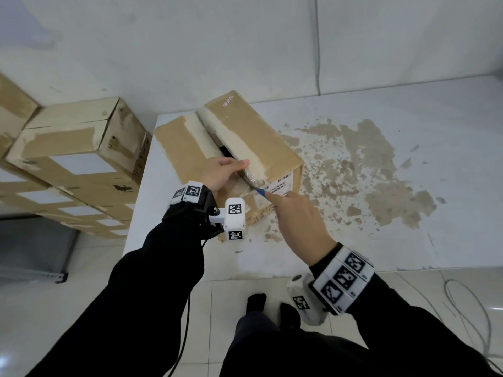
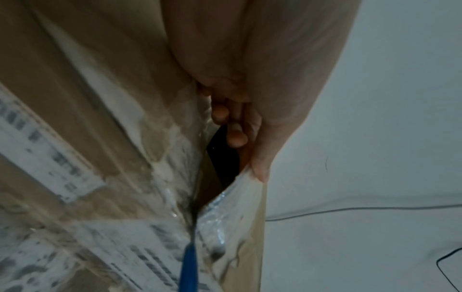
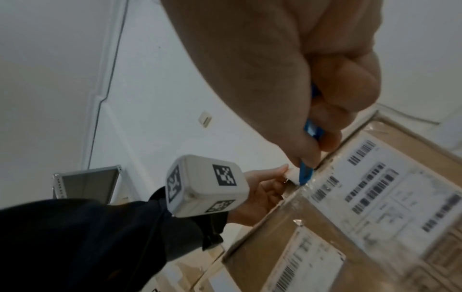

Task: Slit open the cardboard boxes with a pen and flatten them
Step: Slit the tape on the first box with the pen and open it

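On the box (image 1: 253,137), barcode labels (image 1: 280,185) blur unreadably.

No words or numbers can be read anywhere. The brown cardboard box (image 1: 234,137) on the white table carries white shipping labels (image 3: 390,199) with black barcodes and small print, all too blurred to make out; a pink-and-white checked sticker (image 1: 228,100) sits on its far top corner. The stacked brown cardboard boxes (image 1: 81,159) to the left show blank white labels and dark printed marks too small to read. The white wrist-worn camera blocks (image 1: 234,218) bear black-and-white square coded markers, not text.
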A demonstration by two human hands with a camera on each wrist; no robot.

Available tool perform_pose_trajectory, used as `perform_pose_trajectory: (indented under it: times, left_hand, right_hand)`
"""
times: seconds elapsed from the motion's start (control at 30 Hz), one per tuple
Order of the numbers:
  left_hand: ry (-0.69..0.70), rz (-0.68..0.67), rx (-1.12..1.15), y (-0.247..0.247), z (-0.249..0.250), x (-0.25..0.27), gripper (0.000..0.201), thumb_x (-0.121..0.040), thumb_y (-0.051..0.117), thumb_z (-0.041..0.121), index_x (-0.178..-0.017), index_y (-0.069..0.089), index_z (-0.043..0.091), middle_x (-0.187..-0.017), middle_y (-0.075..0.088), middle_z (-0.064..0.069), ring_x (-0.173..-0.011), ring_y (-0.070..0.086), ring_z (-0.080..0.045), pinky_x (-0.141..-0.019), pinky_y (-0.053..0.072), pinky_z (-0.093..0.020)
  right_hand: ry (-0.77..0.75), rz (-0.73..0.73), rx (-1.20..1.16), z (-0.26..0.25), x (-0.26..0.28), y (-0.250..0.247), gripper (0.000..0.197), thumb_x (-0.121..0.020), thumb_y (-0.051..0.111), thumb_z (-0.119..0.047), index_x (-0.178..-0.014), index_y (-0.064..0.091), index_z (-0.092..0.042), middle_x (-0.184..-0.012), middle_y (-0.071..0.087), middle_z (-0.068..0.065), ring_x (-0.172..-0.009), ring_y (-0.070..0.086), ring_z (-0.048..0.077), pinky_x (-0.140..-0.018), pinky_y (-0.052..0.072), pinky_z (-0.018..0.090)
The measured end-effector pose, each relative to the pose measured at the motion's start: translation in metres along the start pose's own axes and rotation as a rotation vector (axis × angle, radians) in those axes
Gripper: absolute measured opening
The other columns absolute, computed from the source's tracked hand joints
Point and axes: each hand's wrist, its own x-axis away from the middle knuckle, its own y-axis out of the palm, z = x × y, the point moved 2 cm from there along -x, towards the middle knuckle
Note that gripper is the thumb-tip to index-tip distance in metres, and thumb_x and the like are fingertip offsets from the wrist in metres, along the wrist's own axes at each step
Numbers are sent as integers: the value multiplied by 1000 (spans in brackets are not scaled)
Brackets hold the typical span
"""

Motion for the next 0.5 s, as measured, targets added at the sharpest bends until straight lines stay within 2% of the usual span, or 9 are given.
perform_pose_trajectory:
  times: [0.1,0.23,0.37,0.4,0.5]
  left_hand:
    - [16,3,7,1,0,1,27,-78,77,31,-55,67,21,-50,58,14,-64,52,-14,-79,43,-35]
    - [10,10,20,1,2,2,28,-75,79,32,-51,68,22,-53,59,9,-63,52,-15,-80,45,-37]
    - [15,26,15,1,3,4,31,-75,79,31,-47,67,23,-51,57,10,-61,52,-14,-78,45,-34]
    - [14,31,17,0,2,5,32,-75,79,32,-47,67,23,-51,57,10,-61,52,-14,-77,45,-34]
    - [25,38,5,1,2,5,30,-74,80,37,-50,68,23,-52,57,10,-61,52,-14,-75,45,-34]
  right_hand:
    - [35,14,5,4,7,3,60,-88,49,7,-139,40,-23,-83,38,4,-63,38,21,-44,14,24]
    - [24,30,35,0,3,3,60,-88,48,7,-139,38,-21,-82,37,4,-52,27,13,-44,14,24]
    - [29,53,20,5,10,4,53,-74,65,14,-117,61,-17,-67,36,3,-44,27,16,-42,8,21]
    - [36,56,13,5,8,4,54,-75,63,14,-119,61,-17,-68,37,3,-44,26,15,-43,8,22]
    - [30,72,54,5,-1,8,59,-87,48,11,-136,43,-20,-78,38,5,-49,23,12,-44,12,24]
